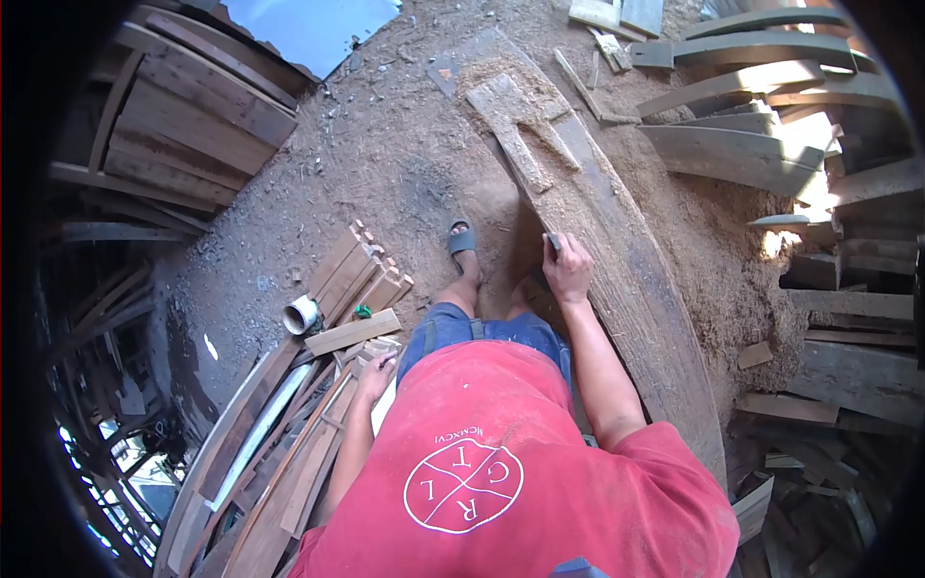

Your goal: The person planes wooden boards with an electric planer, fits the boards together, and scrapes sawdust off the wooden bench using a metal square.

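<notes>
My right hand [569, 270] is closed around a small dark flat object [552, 243], its kind unclear, at the inner edge of a long wooden plank [644, 275]. Ahead of it on the plank lies a notched piece of wood [508, 108] covered in sawdust. My left hand [374, 378] is low on the left, beside stacked wood strips [355, 332]. Its fingers look curled, with something small and dark at their tips that I cannot make out.
A white pipe-like cylinder [301, 315] and a green item [362, 311] sit among the strips. Curved boards [742, 159] are piled on the right, wood panels [188, 120] at upper left. Sawdust covers the ground [385, 164] around my sandalled foot [463, 252].
</notes>
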A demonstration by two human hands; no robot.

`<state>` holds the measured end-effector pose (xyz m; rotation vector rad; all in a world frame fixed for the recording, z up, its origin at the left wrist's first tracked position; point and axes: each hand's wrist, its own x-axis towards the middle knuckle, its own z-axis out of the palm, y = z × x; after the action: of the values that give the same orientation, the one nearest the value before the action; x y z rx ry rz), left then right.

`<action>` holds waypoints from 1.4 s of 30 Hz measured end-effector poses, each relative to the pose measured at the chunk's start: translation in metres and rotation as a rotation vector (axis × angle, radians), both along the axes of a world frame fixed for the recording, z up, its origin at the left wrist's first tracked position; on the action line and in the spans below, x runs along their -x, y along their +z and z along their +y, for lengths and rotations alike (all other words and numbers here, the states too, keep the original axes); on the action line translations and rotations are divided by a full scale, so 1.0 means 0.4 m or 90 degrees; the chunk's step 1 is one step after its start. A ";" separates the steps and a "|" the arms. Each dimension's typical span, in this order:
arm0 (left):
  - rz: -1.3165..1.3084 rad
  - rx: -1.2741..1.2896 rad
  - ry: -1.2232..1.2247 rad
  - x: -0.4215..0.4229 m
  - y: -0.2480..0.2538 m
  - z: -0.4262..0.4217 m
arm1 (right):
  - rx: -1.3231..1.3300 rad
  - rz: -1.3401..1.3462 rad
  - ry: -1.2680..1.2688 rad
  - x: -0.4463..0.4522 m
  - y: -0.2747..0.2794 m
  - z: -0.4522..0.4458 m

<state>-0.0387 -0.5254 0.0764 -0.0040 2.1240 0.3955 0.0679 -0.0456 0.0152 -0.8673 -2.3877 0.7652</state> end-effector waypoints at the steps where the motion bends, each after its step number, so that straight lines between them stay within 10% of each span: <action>1: -0.003 -0.025 0.023 -0.003 -0.012 -0.015 | -0.002 -0.022 -0.010 -0.013 -0.006 -0.005; 21: -0.033 -0.014 0.044 0.025 -0.006 -0.021 | -0.010 -0.123 0.014 0.369 -0.022 0.055; 42: -0.013 0.007 -0.029 0.054 -0.048 0.009 | 0.058 -0.065 -0.070 -0.149 0.047 0.104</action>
<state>-0.0601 -0.5219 0.0571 0.0342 2.1027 0.3556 0.1275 -0.0040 0.0342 -1.0898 -2.3847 0.8094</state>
